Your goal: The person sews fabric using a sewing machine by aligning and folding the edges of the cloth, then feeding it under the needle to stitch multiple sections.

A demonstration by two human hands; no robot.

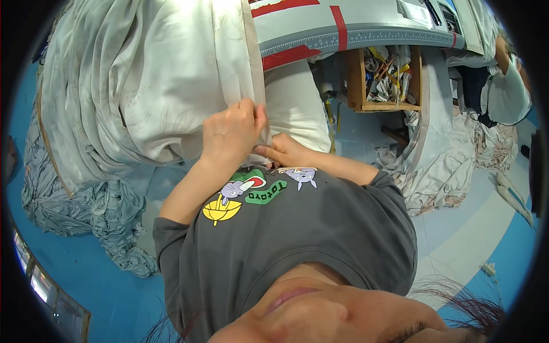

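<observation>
White cloth [171, 74], one large piece: heaped in loose folds left of the ruler strip [314, 41] on the bench [374, 14], edge band running down toward the wearer's waist.
Left hand [231, 130]: grip closed on that edge.
Right hand [290, 150]: thumb by the cloth, just beside the left; fingers hidden, grip cannot be told.
Likely faults: edge slipping, should the heap's weight drag; puckering, from uneven tension; creases trapped, from slack folds bunching near the fingers.
</observation>
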